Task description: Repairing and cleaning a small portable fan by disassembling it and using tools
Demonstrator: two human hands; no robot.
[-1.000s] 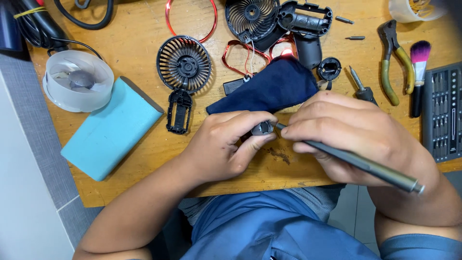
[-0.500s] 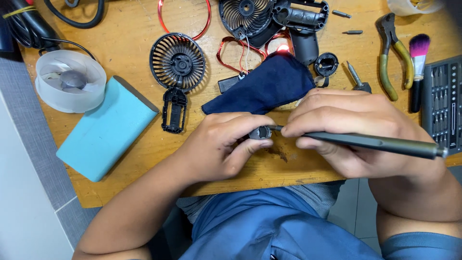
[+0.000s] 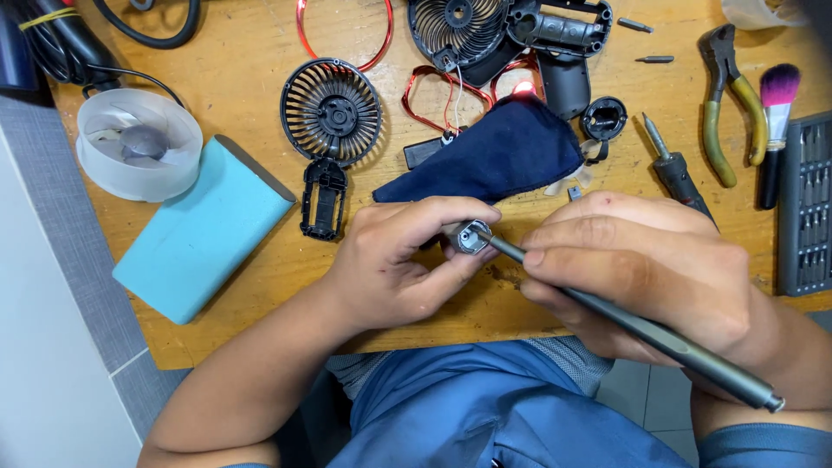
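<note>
Head view is looking down on a wooden table (image 3: 260, 35), where the left hand (image 3: 394, 264) is pinching a small grey motor (image 3: 469, 236) between thumb and fingers, closed tight on it just above the table's near edge. The right hand (image 3: 637, 273) is wrapped shut around a slim grey screwdriver (image 3: 641, 329), and its tip is pressing into the open end of the motor. The driver's shaft is running down and to the right, past the wrist.

A dark blue cloth (image 3: 498, 156) is lying just behind both hands, a black fan grille (image 3: 331, 111) further back to the left, and a pale blue block (image 3: 204, 230) well off to the left. Green-handled pliers (image 3: 719, 104) and a pink-tipped brush (image 3: 776, 130) are sitting at the far right.

Compared with half a second ago, the screwdriver is tilting more steeply, its rear end dropping lower in view, while both hands are keeping the same hold on motor and driver and the things on the table are lying as they did.
</note>
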